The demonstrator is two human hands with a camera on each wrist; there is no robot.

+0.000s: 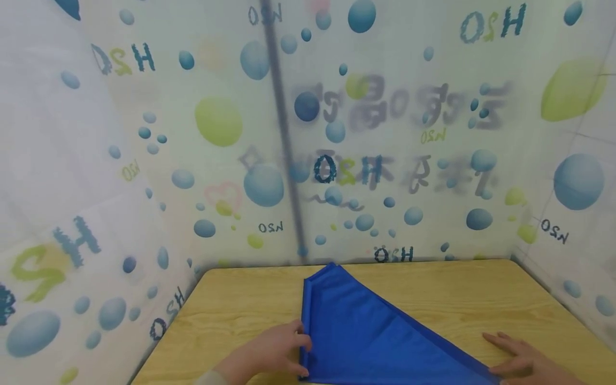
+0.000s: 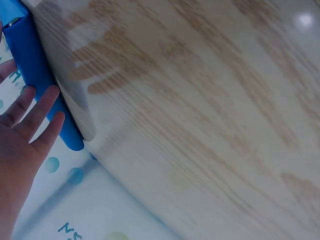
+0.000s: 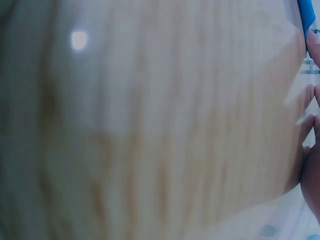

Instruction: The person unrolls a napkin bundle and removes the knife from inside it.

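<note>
A folded blue cloth [image 1: 356,337] lies on the wooden table, narrow at the far end and spreading toward the lower right. Along its left side runs a thick folded edge, seen as a blue band [image 2: 37,65] in the left wrist view. My left hand [image 1: 271,347] rests against that edge, fingertips touching it and thumb near the lower left corner. At the cloth's lower right corner is my right hand [image 1: 529,361], its fingers extended and some touching the cloth's edge. The right wrist view catches only a strip of blue cloth [image 3: 306,20] beside the fingers.
The light wooden table [image 1: 250,299] extends on both sides of the cloth. A white curtain [image 1: 399,144] printed with bubbles and H2O lettering stands behind the table and along both sides. Blurred grey marks show through it.
</note>
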